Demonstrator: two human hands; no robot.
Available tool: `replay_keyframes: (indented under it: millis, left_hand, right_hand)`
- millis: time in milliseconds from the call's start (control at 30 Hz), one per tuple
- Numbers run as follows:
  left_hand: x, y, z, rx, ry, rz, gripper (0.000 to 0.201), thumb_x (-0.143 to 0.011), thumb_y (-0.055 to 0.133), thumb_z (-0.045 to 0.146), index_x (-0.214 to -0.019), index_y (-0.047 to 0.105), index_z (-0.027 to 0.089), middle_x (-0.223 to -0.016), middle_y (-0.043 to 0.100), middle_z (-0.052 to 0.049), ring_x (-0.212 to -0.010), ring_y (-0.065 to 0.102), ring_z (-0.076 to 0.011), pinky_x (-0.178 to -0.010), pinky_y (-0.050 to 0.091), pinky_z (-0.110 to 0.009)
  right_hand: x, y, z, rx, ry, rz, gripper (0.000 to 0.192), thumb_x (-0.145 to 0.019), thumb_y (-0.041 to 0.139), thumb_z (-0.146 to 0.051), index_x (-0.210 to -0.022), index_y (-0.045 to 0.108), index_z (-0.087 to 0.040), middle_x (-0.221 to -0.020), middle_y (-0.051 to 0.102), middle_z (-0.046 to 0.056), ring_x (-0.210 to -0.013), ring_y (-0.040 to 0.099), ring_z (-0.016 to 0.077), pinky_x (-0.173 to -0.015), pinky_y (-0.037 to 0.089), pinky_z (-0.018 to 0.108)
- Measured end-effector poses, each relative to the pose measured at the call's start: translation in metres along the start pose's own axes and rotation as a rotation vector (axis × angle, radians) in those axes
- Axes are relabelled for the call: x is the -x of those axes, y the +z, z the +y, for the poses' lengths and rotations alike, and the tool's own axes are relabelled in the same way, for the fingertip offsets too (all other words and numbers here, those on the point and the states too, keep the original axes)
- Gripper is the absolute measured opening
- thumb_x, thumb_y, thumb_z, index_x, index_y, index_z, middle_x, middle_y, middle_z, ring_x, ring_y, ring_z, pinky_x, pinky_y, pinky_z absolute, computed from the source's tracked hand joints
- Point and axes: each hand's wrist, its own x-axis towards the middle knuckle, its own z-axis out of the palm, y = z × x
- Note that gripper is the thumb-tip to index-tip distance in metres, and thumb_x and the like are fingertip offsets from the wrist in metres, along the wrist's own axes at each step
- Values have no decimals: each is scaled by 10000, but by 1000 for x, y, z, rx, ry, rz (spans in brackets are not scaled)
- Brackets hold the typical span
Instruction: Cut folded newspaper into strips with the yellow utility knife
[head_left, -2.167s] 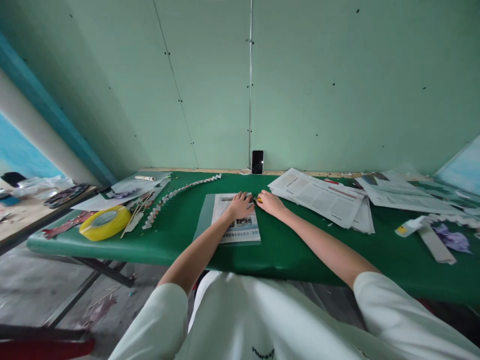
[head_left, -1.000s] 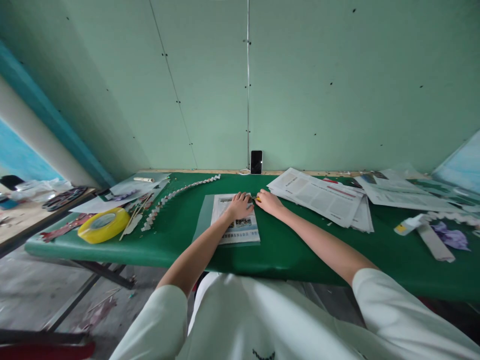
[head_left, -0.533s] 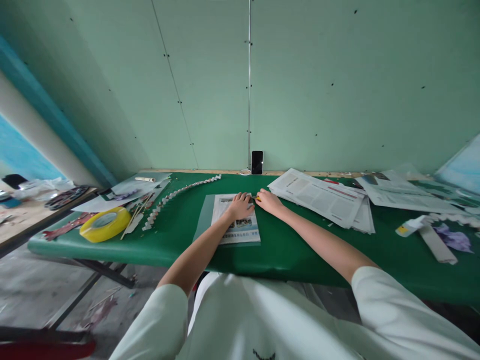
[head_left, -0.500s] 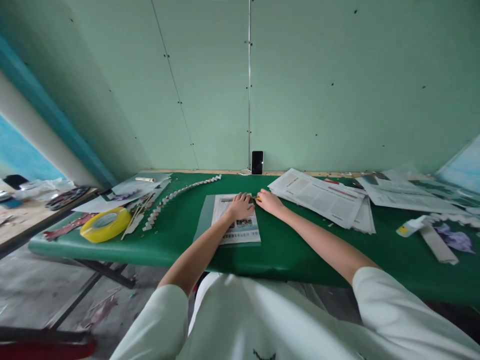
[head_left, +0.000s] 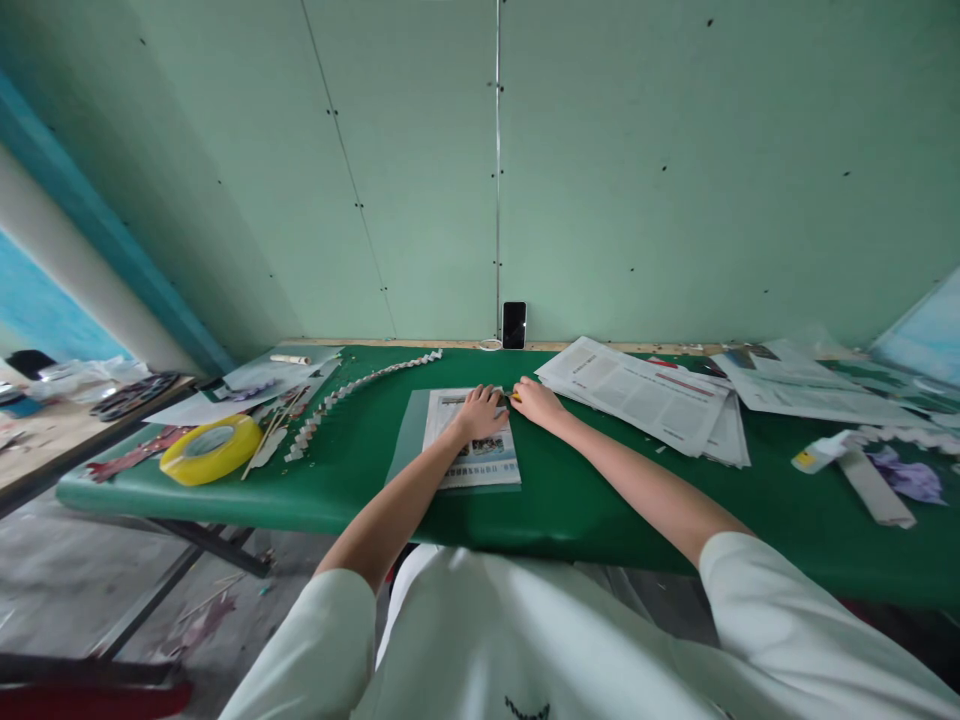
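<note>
where hands (head_left: 481, 412) (head_left: 537, 402) work — newsprint (head_left: 637, 395), seemingly, nearby

A craft workshop: bare wallboard (head_left: 592, 170), green-covered worktable (head_left: 600, 510), wide tape roll (head_left: 211, 465), loose printed sheets (head_left: 637, 395).

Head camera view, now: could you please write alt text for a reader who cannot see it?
A person's left hand presses newspaper on a green table, while the right hand, just beside it, holds a small yellow object. A tape roll lies left, loose papers right; a phone stands by the wall.
</note>
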Motion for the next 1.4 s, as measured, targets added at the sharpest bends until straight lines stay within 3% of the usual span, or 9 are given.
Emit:
replay_keyframes:
  millis: [367, 567, 800, 967, 1267, 1400]
  left_hand:
    - [-1, 3, -1, 10, 9, 18, 612, -1083, 523, 512, -1575, 566, 151, -1698, 497, -212, -1608, 396, -427, -1315, 334, -584]
    - [-2, 10, -4, 46, 18, 68, 569, -1056, 575, 497, -1535, 603, 191, -1668, 535, -200, -1588, 431, -428, -1290, 364, -591]
    - [-2, 10, -3, 51, 17, 68, 583, -1054, 586, 477, -1536, 598, 147, -1667, 527, -230, -1587, 428, -448, -1294, 355, -594]
    - [-2, 10, -4, 74, 21, 87, 564, -1046, 600, 467, -1535, 600, 184, -1653, 546, -210, -1581, 439, -435, -1289, 361, -595]
    - [-3, 3, -3, 134, -30, 32, 589, -1066, 560, 436, -1581, 542, 150, -1691, 506, -225, -1625, 392, -431, -1319, 327, -592]
    - [-9, -2, -5, 227, -85, 43, 553, -1068, 516, 308, -1593, 537, 139, -1653, 555, -223, -1597, 453, -407, -1319, 349, -576]
  right_hand:
    - [-2, 2, 0, -4, -5, 9, 243, -1144, 560, -317, -1144, 739, -153, -1269, 680, 164, -1055, 724, 254, -775, 517, 287]
    - [-4, 4, 2, -31, 3, 9, 220, -1137, 580, -303, -1135, 741, -154, -1259, 677, 165, -1046, 720, 256, -786, 502, 285]
    - [-9, 10, 6, -54, -6, 23, 231, -1129, 583, -303, -1157, 757, -152, -1262, 675, 177, -1055, 713, 277, -813, 508, 307]
    - [-16, 14, 7, -72, -11, 40, 232, -1129, 584, -300, -1150, 757, -146, -1258, 680, 184, -1024, 716, 277, -799, 502, 312]
    - [-20, 14, 24, -88, -5, 47, 218, -1118, 599, -285, -1193, 762, -162, -1278, 675, 196, -1121, 698, 313, -924, 508, 347]
    - [-11, 14, 35, -55, -3, 98, 221, -1091, 585, -211, -1194, 769, -146, -1295, 669, 231, -1297, 601, 381, -1089, 463, 435]
